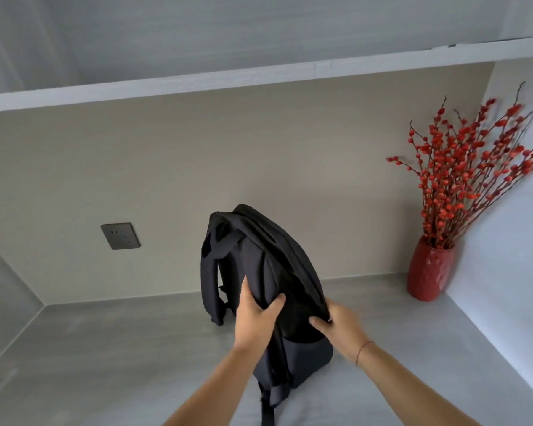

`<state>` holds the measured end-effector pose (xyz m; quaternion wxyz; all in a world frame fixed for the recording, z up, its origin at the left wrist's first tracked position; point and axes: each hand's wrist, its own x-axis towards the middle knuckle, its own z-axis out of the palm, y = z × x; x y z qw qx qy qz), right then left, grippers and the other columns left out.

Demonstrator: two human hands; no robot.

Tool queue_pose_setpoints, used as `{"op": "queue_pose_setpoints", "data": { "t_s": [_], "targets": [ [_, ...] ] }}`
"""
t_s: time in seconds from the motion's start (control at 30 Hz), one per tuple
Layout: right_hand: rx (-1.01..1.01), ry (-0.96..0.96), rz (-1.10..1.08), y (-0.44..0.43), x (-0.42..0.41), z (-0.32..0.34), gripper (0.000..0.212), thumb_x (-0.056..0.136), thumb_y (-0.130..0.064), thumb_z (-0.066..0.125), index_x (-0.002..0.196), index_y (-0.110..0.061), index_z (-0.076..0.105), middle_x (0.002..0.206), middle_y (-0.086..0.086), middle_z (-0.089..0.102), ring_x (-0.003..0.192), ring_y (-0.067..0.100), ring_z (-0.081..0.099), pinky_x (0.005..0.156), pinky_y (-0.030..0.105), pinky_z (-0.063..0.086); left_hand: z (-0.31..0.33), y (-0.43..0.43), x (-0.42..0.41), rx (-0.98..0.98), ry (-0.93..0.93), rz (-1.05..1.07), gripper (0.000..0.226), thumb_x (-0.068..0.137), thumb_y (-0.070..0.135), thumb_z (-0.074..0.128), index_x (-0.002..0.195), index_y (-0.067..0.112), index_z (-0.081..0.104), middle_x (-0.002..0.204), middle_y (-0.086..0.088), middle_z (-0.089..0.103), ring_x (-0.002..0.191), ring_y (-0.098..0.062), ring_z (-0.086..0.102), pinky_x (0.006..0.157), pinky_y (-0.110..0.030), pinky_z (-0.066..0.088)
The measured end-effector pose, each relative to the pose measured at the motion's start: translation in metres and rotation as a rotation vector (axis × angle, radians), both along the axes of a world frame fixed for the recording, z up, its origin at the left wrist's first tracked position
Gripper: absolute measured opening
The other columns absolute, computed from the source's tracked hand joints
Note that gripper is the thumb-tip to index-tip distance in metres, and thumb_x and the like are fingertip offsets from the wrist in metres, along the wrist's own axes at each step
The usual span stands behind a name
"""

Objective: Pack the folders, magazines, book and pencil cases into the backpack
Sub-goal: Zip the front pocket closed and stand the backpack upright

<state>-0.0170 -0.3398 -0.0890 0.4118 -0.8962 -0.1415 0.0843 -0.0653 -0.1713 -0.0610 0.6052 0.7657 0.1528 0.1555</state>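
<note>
A black backpack [259, 259] stands upright on the grey desk [105, 348], its shoulder straps turned toward me and to the left. My left hand [257, 315] grips the back panel near its lower middle, thumb on the right side of the fold. My right hand [339, 324] pinches the backpack's right edge. No folders, magazines, book or pencil cases are in view. Whether the backpack's zip is undone cannot be told from here.
A red vase [430, 269] with red berry branches [474, 167] stands in the back right corner. A dark wall socket [120, 236] sits on the beige back wall. A white shelf [259, 72] runs overhead. Side walls close the desk on both sides.
</note>
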Motion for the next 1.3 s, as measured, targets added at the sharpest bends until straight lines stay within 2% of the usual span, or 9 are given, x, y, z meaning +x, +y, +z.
{"op": "queue_pose_setpoints", "data": {
  "t_s": [0.2, 0.4, 0.53, 0.63, 0.7, 0.8, 1.0, 1.17, 1.3],
  "targets": [
    [0.007, -0.108, 0.118, 0.056, -0.061, -0.007, 0.040, 0.083, -0.042, 0.052, 0.120, -0.027, 0.055, 0.112, -0.007, 0.067, 0.107, 0.013, 0.061, 0.084, 0.025, 0.048, 0.011, 0.085, -0.016, -0.157, 0.134, -0.127, 0.029, 0.085, 0.010, 0.068, 0.113, 0.009, 0.062, 0.107, -0.006, 0.071, 0.100, -0.018, 0.067, 0.070, -0.013, 0.055],
    [0.087, 0.007, -0.036, 0.139, -0.095, -0.013, 0.044, 0.091, -0.038, 0.047, 0.132, -0.020, 0.046, 0.107, -0.003, 0.060, 0.104, 0.013, 0.058, 0.092, 0.025, 0.044, 0.022, 0.137, -0.016, -0.051, 0.199, -0.074, 0.023, 0.088, 0.018, 0.066, 0.107, 0.006, 0.065, 0.099, -0.012, 0.073, 0.093, -0.025, 0.069, 0.078, -0.029, 0.054],
    [0.235, 0.117, -0.088, 0.166, -0.095, -0.009, 0.008, 0.088, -0.034, 0.051, 0.083, -0.030, 0.047, 0.070, -0.013, 0.041, 0.076, 0.016, 0.055, 0.083, 0.036, 0.054, 0.029, 0.146, -0.005, -0.017, 0.167, -0.086, 0.018, 0.087, 0.015, 0.066, 0.104, 0.010, 0.066, 0.094, -0.007, 0.074, 0.093, -0.027, 0.069, 0.083, -0.036, 0.054],
    [0.313, 0.191, -0.060, 0.169, -0.086, -0.011, 0.030, 0.082, -0.038, 0.052, 0.062, -0.026, 0.032, 0.063, -0.007, 0.040, 0.067, 0.017, 0.048, 0.077, 0.045, 0.055, 0.036, 0.142, -0.001, 0.007, 0.107, -0.077, 0.010, 0.090, 0.011, 0.062, 0.098, 0.014, 0.065, 0.092, -0.005, 0.072, 0.092, -0.027, 0.068, 0.077, -0.030, 0.055],
    [0.315, 0.211, -0.015, 0.158, -0.075, -0.010, 0.031, 0.079, -0.043, 0.053, 0.067, -0.019, 0.037, 0.063, -0.005, 0.044, 0.066, 0.015, 0.048, 0.076, 0.044, 0.054, 0.036, 0.134, -0.003, -0.068, 0.076, -0.074, 0.019, 0.092, 0.025, 0.059, 0.111, 0.023, 0.059, 0.106, 0.001, 0.069, 0.103, -0.018, 0.064, 0.086, -0.028, 0.052],
    [0.328, 0.215, 0.128, 0.130, -0.063, -0.006, 0.026, 0.082, -0.037, 0.064, 0.071, -0.021, 0.046, 0.069, -0.006, 0.052, 0.069, 0.009, 0.052, 0.073, 0.028, 0.046, 0.020, 0.126, -0.019, -0.134, 0.069, -0.083, 0.081, 0.076, 0.068, 0.052, 0.145, 0.037, 0.023, 0.147, 0.013, 0.038, 0.136, -0.009, 0.037, 0.115, -0.037, 0.030],
    [0.465, 0.098, -0.151, 0.067, -0.017, -0.003, 0.014, 0.087, -0.036, 0.061, 0.089, -0.022, 0.062, 0.091, -0.004, 0.068, 0.090, 0.012, 0.063, 0.076, 0.018, 0.044, -0.029, 0.065, -0.064, 0.048, 0.125, -0.005, 0.142, 0.046, 0.057, 0.082, 0.149, 0.030, -0.013, 0.153, 0.012, 0.005, 0.144, -0.009, 0.004, 0.117, -0.034, 0.014],
    [0.390, 0.072, -0.332, 0.039, 0.067, -0.008, 0.061, 0.085, -0.029, 0.065, 0.137, -0.014, 0.039, 0.138, 0.006, 0.043, 0.131, 0.025, 0.041, 0.109, 0.038, 0.034, -0.048, 0.028, -0.066, 0.024, 0.129, 0.161, 0.128, 0.064, 0.021, 0.084, 0.149, 0.034, -0.011, 0.156, 0.007, 0.007, 0.145, -0.019, 0.012, 0.118, -0.042, 0.021],
    [0.472, 0.219, -0.155, 0.038, 0.106, 0.003, 0.074, 0.088, -0.008, 0.056, 0.149, -0.025, 0.017, 0.150, 0.002, 0.033, 0.137, 0.026, 0.035, 0.112, 0.041, 0.031, -0.055, 0.027, -0.065, 0.074, 0.064, 0.175, 0.093, 0.088, 0.010, 0.063, 0.147, 0.036, -0.005, 0.150, 0.018, 0.015, 0.145, -0.012, 0.019, 0.112, -0.025, 0.027]
  ]
}}
